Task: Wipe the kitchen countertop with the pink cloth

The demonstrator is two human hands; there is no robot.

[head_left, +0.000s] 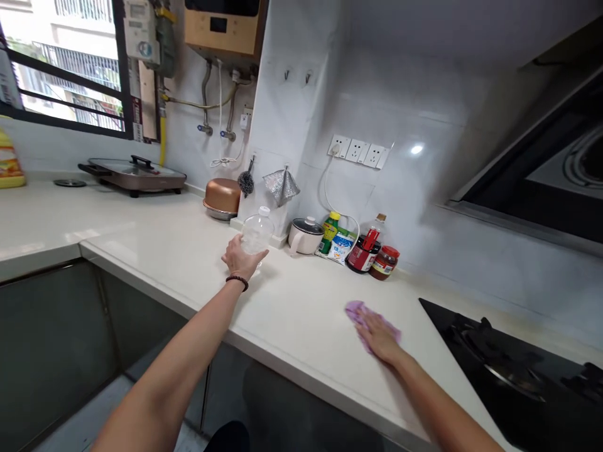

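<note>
right hand [379, 339] pressed flat on a cloth [354, 309], on the counter [292, 314] just beside the hob [518, 370]; left hand [241, 256], farther from the hob, wrapped round a standing bottle [257, 233]. wiping seems midway; no spills visible.

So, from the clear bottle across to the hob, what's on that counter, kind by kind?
Bottles: 4 (clear bottle in the left hand, green bottle, dark bottle, tall bottle behind it)
Jars: 1 (red-lidded jar)
Cookers: 1 (white cooker)
Bags: 1 (white-and-blue bag)
Cloths: 1 (purple cloth under the right hand)
Total: 8
</note>
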